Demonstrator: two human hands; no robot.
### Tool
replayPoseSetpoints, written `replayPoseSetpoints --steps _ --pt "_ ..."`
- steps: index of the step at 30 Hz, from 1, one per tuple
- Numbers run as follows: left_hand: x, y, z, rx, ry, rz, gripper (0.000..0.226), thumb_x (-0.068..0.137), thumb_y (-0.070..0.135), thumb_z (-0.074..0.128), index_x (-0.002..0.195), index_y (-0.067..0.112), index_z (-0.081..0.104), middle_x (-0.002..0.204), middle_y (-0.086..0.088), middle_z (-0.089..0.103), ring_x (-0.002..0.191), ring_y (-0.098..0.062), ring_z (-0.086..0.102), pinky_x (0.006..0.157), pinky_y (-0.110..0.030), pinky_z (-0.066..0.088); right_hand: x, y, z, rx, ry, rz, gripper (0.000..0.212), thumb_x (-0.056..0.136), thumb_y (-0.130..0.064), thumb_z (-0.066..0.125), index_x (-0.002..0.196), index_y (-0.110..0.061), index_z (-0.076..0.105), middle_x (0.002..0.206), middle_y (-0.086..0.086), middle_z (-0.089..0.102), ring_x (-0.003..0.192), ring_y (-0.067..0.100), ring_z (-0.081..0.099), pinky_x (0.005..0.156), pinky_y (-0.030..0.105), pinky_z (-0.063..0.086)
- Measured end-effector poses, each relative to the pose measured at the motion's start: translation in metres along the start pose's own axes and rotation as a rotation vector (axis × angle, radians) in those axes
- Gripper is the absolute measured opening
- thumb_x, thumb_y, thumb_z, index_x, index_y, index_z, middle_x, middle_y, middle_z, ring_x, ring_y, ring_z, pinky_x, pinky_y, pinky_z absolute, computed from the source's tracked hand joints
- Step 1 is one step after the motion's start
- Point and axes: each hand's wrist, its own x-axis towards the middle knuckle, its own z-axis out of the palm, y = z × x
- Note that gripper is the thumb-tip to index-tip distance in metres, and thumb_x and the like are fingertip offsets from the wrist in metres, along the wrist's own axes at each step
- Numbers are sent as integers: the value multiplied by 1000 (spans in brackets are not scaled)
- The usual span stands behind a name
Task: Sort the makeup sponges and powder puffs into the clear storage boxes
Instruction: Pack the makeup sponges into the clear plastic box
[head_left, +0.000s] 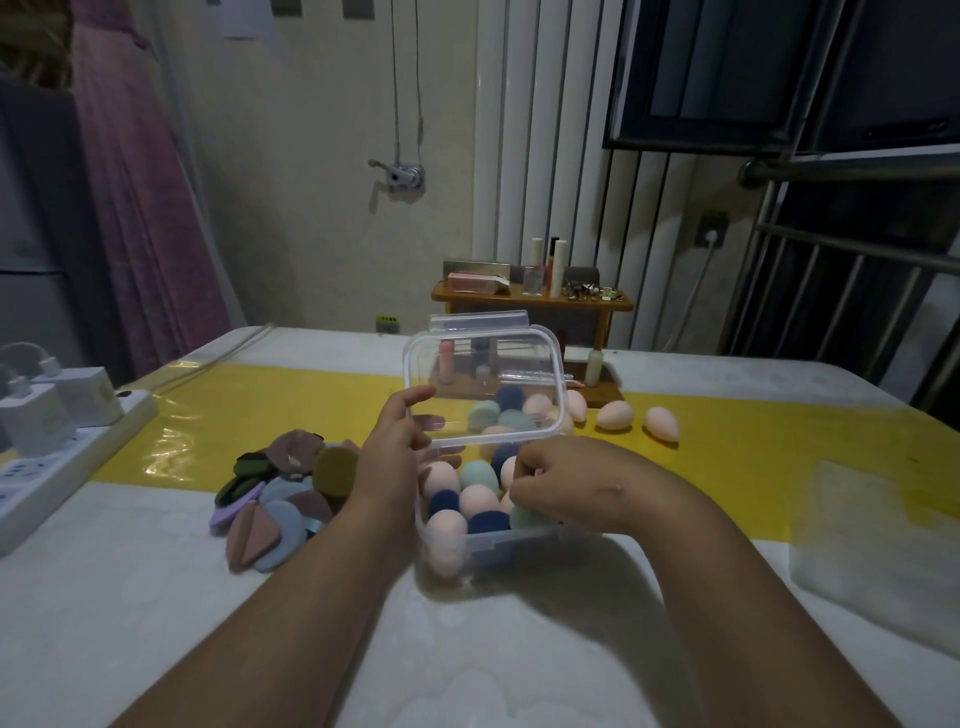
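A clear storage box (485, 545) stands at the table's middle, filled with several pink, navy and mint egg-shaped makeup sponges (477, 500). My left hand (395, 447) grips the left edge of the clear lid (483, 384), which is tilted up over the box. My right hand (540, 480) sits curled over the box's right side, its fingers down among the sponges; what it holds is hidden. A heap of flat powder puffs (280, 493) in several colours lies left of the box. Three pink sponges (615, 414) lie loose on the yellow strip behind it.
A white power strip (52, 457) with chargers sits at the left edge. A small wooden shelf (530, 301) with cosmetics stands at the table's back. A folded white cloth (878, 551) lies at the right. A window grille rises on the right.
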Motion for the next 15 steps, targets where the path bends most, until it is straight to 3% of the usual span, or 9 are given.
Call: replayPoseSetpoints --steps 3,5,9,12,15 --pt "0 1 0 9 2 4 55 83 0 32 102 37 67 115 -14 56 106 -43 60 81 -46 58 3 2 -2 10 20 25 10 95 -24 52 95 -27 61 95 0 60 83 15 56 70 29 56" --pt "1 1 0 23 4 15 53 86 0 32 106 35 66 114 -13 56 105 -41 61 80 -45 58 4 5 -2 -10 26 29 11 93 -20 57 100 -25 64 103 3 64 89 18 59 73 28 55" --pt "2 1 0 57 8 19 54 86 -2 32 111 33 64 115 -13 56 106 -39 60 83 -46 58 9 7 3 -41 48 54 16 86 -15 71 93 -28 64 100 1 67 90 20 62 67 26 53" --pt "0 0 0 51 8 3 55 84 -1 31 110 34 65 116 -13 56 106 -40 61 88 -52 57 12 6 8 -94 91 78 17 85 -14 72 95 -26 65 97 3 67 88 21 61 73 32 55" --pt "0 1 0 49 6 0 54 85 0 31 108 35 65 115 -12 57 106 -39 61 88 -51 57 13 4 11 -124 109 67 13 85 -16 71 91 -25 64 94 3 67 87 22 62 68 30 52"
